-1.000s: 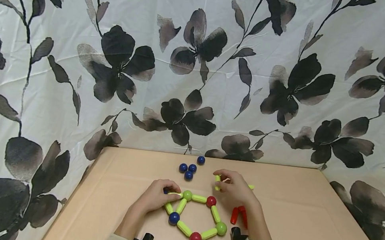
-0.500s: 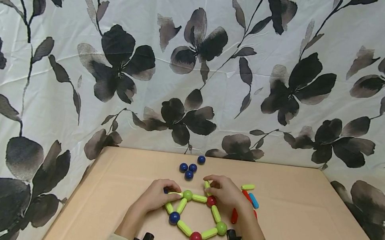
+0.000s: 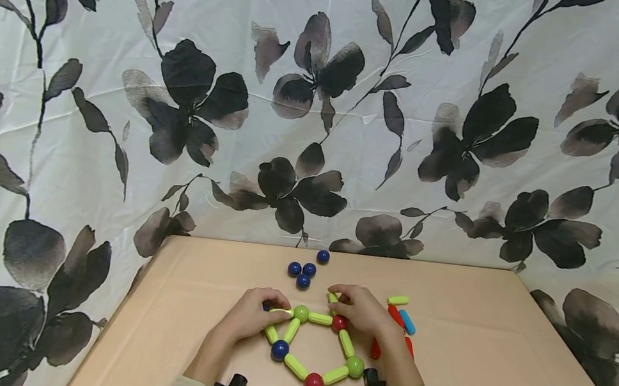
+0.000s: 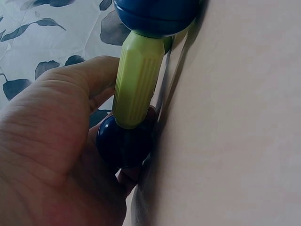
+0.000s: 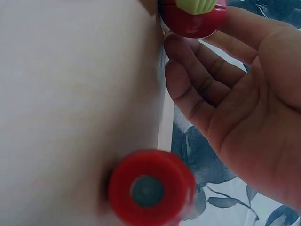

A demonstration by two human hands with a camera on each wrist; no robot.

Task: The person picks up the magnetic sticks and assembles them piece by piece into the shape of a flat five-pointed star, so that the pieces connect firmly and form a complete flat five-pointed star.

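Observation:
A ring of lime-green rods and balls lies on the tabletop, with red balls [image 3: 313, 385], green balls [image 3: 355, 367] and a blue ball [image 3: 280, 350] at its corners. At the ring's far left, my left hand [image 3: 251, 314] holds another blue ball [image 4: 124, 143], fingers curled round it. A lime-green rod [image 4: 138, 82] joins that ball to the nearer blue one. My right hand [image 3: 361, 310] pinches a lime-green rod [image 3: 333, 298], whose near end meets the far red ball [image 3: 338, 323]. The right fingers partly hide that contact.
Several loose blue balls [image 3: 303, 281] sit toward the table's back edge. Right of my right hand lie a lime-green rod [image 3: 398, 300], a blue rod [image 3: 407, 322] and red rods [image 3: 395, 315], some partly behind the forearm. A floral cloth [image 3: 386, 131] hangs behind the table [image 3: 498, 358].
My right hand has moved left and nearer with the lime-green rod, bringing it to the far red ball, then stays there. My left hand keeps its hold in place.

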